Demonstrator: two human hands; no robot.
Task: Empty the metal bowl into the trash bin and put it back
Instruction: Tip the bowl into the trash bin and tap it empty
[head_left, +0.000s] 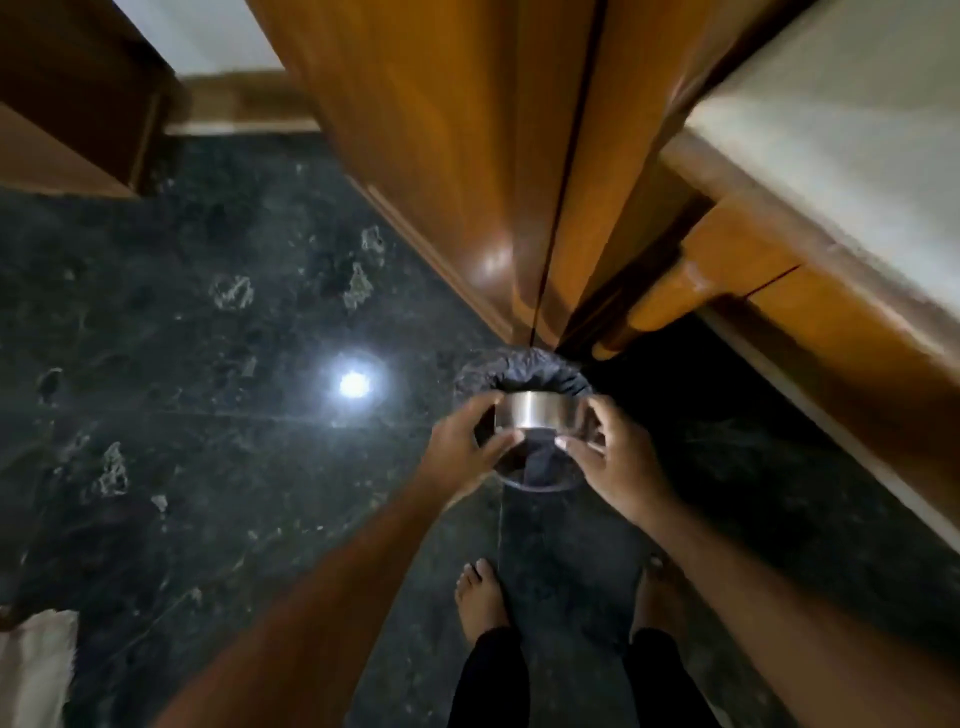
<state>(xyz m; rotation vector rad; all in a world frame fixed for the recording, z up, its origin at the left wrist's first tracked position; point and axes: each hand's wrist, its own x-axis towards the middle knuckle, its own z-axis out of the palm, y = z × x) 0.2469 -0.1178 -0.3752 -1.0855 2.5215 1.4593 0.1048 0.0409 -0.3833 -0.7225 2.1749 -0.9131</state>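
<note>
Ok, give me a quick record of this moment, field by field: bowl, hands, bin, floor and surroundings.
bowl: metal bowl, tipped on its side, held above the bin's opening
left hand: gripping the bowl's left side
right hand: gripping the bowl's right side
bin: trash bin with dark liner, on the floor by the wooden doors
contents: not visible
floor: dark stone floor, lamp glare
feet: bare
</note>
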